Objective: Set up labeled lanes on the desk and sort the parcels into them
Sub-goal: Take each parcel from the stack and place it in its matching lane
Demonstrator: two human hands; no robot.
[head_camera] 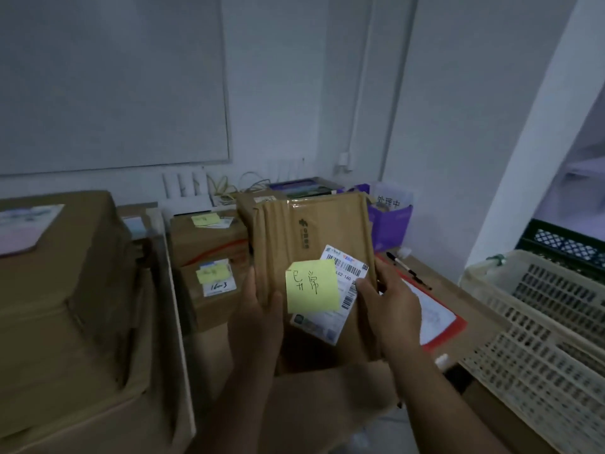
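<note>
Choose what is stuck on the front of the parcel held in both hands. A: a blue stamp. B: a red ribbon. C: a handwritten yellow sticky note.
C: a yellow sticky note with handwriting overlaps the white shipping label on the brown parcel held by the left hand and right hand.

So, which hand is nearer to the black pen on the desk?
Right. The right hand grips the right edge of the parcel, just beside the pen; the left hand holds its left edge, farther away.
</note>
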